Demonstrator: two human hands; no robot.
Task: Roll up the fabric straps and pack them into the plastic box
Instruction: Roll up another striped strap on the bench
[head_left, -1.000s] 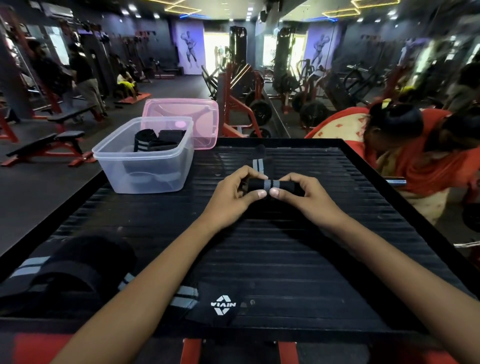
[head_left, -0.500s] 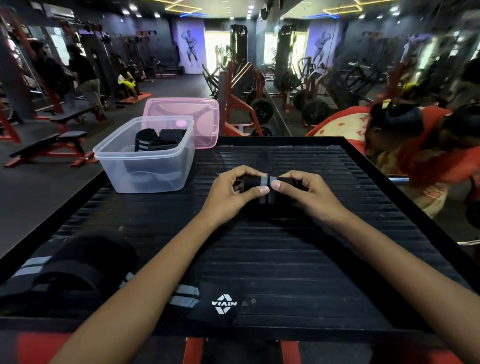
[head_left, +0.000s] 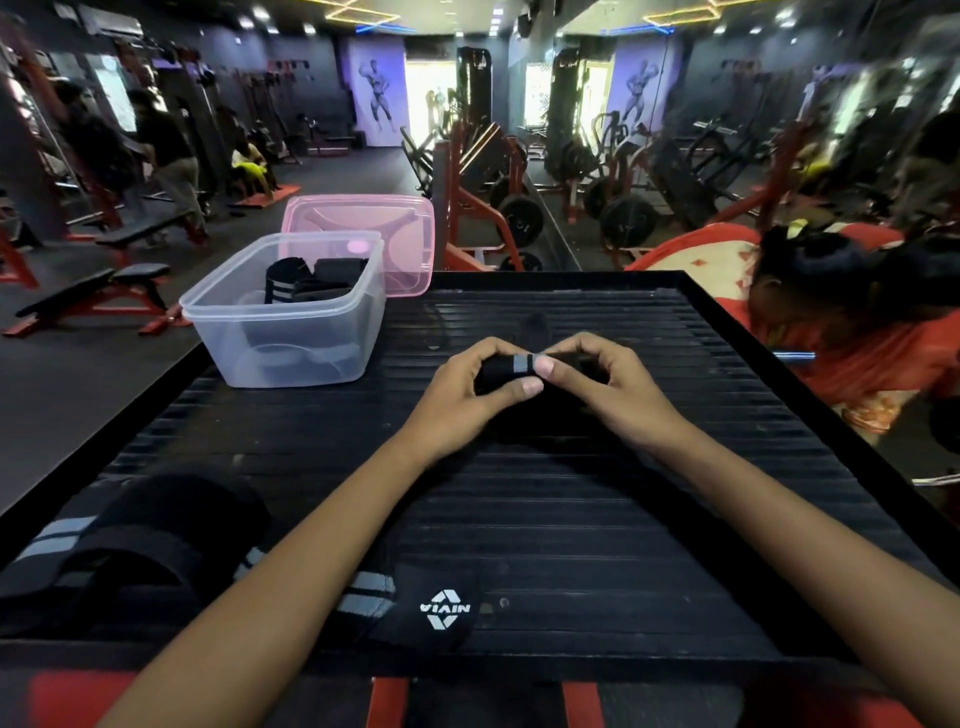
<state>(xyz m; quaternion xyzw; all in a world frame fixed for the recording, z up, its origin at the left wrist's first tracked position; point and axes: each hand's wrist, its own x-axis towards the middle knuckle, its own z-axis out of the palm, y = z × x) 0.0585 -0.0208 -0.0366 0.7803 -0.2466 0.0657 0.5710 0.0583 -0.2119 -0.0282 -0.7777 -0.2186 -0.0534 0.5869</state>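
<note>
A black fabric strap with grey stripes (head_left: 521, 365) lies rolled into a tight bundle in the middle of the black ribbed platform (head_left: 571, 519). My left hand (head_left: 467, 389) grips its left end and my right hand (head_left: 602, 384) grips its right end, thumbs meeting on the roll. The clear plastic box (head_left: 291, 332) stands at the platform's far left corner with rolled black straps (head_left: 306, 280) inside. Loose unrolled straps (head_left: 156, 551) lie at the near left, one showing a white logo (head_left: 445, 609).
A pink lid (head_left: 405, 234) leans behind the box. A person in red and cream cloth (head_left: 831, 312) sits close beyond the platform's right edge. Gym benches, weight machines and people fill the floor to the left and behind.
The strap's flat tail that stretched away from the roll has been wound in. Both hands have shifted slightly and closed tighter around the bundle.
</note>
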